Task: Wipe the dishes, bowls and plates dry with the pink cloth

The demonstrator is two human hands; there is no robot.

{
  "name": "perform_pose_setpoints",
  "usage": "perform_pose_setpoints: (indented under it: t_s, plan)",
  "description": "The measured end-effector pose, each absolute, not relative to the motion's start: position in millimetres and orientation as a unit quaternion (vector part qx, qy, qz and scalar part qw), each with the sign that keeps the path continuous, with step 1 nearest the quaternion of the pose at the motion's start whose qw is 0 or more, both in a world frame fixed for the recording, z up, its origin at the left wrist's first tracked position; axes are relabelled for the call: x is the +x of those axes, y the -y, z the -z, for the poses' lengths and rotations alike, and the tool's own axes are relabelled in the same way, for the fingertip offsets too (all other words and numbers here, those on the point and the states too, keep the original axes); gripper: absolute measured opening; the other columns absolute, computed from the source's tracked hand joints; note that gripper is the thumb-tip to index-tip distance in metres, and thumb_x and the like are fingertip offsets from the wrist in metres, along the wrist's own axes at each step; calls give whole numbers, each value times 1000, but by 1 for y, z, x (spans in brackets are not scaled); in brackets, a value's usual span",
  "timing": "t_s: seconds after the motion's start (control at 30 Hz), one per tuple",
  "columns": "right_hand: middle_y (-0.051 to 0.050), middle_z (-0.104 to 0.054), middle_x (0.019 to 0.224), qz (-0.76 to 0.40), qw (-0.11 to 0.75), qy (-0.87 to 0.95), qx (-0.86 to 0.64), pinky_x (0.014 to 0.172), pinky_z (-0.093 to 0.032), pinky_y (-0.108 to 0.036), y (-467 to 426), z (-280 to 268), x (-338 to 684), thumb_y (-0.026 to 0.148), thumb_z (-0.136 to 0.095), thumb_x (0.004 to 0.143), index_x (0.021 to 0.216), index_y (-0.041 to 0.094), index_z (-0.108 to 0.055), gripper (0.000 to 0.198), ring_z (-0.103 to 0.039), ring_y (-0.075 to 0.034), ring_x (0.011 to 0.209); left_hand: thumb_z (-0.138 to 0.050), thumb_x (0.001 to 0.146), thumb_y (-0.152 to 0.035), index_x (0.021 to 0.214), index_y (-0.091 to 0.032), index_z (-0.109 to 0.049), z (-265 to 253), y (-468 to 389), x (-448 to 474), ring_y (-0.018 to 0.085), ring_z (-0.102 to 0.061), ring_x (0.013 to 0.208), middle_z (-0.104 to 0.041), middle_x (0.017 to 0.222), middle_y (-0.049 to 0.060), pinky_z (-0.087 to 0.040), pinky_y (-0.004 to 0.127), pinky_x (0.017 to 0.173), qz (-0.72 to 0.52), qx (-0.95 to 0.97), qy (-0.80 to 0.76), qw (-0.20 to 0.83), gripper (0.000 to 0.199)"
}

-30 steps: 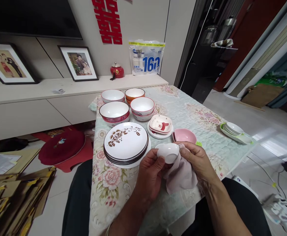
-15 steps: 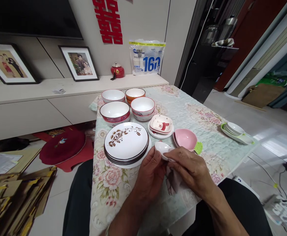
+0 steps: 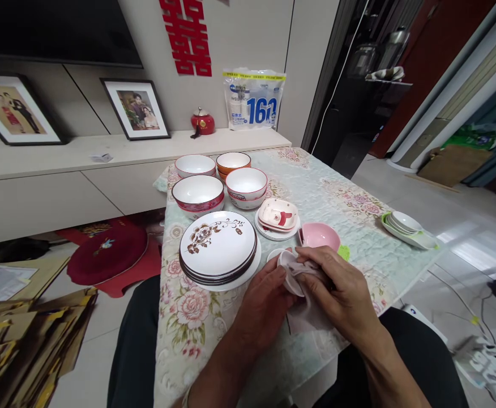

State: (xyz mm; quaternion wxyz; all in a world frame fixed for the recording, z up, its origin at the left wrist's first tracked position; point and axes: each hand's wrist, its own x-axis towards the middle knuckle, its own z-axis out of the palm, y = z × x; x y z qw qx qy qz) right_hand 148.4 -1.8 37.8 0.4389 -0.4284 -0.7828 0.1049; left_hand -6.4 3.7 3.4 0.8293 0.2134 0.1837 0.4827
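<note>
Your left hand (image 3: 263,306) is curled around a small white bowl (image 3: 295,287), gripping it by its left side, just above the near part of the table. Your right hand (image 3: 343,292) is closed on a pale pink cloth (image 3: 310,314), pressing one part of it into the bowl while the rest hangs below your fingers. The bowl is tilted, its inside partly covered by the cloth.

Just beyond your hands, the rim of a white dish (image 3: 274,254) shows on the floral tablecloth (image 3: 192,309). To the left is a stack of brown-flowered white plates (image 3: 218,243). Farther off, square bear-print dishes (image 3: 277,215) sit on round white plates (image 3: 268,232); to their right, near your right hand, is a pink bowl (image 3: 321,236) with a green tab (image 3: 344,252) beside it. Stacked large bowls (image 3: 197,190) stand at the far left of the table. At the far right, small white bowls (image 3: 406,221) rest on a long green-edged dish (image 3: 422,240).
</note>
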Motion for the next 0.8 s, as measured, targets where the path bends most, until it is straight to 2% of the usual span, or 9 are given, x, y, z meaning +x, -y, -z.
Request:
perform_pose_setpoints:
  t_s: [0.13,0.23,0.33,0.47,0.53,0.63,0.7,0.8]
  plan:
    - [-7,-66,105,-89,464,780,-410,78,-55,-31,-1,-34,140,9,-59,93,98,22,-68,16,-66,-18,95,-64,92,-30,111,-22,-75,-6,-1,-5,16,-63,95,-72,109,6,-49,25,82,-460,228,-160,843,22]
    - [-8,-60,103,-54,474,760,-441,71,-54,-31,-5,-28,139,12,-62,92,92,22,-72,14,-63,-18,86,-66,91,-28,112,-23,-76,-8,0,-5,15,-64,95,-73,109,6,-50,24,83,-456,228,-157,846,23]
    - [-5,-61,89,-53,452,752,-477,69,-53,-32,-9,-21,142,14,-61,94,95,23,-72,14,-62,-19,83,-74,85,-29,122,-24,-73,-7,0,-4,18,-65,100,-73,117,8,-51,28,87,-460,234,-170,840,37]
    - [-5,-65,86,-86,370,765,-520,71,-49,-34,-6,-18,145,15,-58,95,92,21,-69,13,-63,-20,81,-87,70,-23,126,-25,-71,-2,1,-3,19,-67,100,-75,116,6,-50,30,92,-504,232,-233,798,58]
    - [-4,-67,86,-133,347,764,-527,70,-47,-32,-4,-21,146,14,-58,93,91,21,-70,13,-64,-19,79,-89,67,-20,128,-25,-70,1,1,-3,20,-68,101,-76,116,7,-50,32,92,-522,251,-255,775,63]
    - [-1,-71,86,-239,360,737,-520,69,-47,-29,0,-27,147,17,-61,91,93,22,-72,12,-64,-17,74,-88,69,-19,132,-26,-67,2,1,-4,22,-69,104,-76,118,7,-51,35,93,-530,275,-258,759,66]
    - [0,-72,83,-325,384,694,-516,66,-48,-27,2,-32,149,25,-65,92,95,22,-73,9,-64,-16,71,-87,71,-19,133,-26,-65,1,2,-3,23,-69,107,-75,119,8,-51,36,95,-525,279,-249,764,66]
    - [0,-71,80,-436,410,631,-494,61,-50,-25,2,-37,153,37,-69,92,96,21,-73,17,-64,-15,68,-87,71,-20,130,-26,-67,0,3,-3,25,-67,116,-73,126,8,-50,37,100,-521,268,-229,777,63]
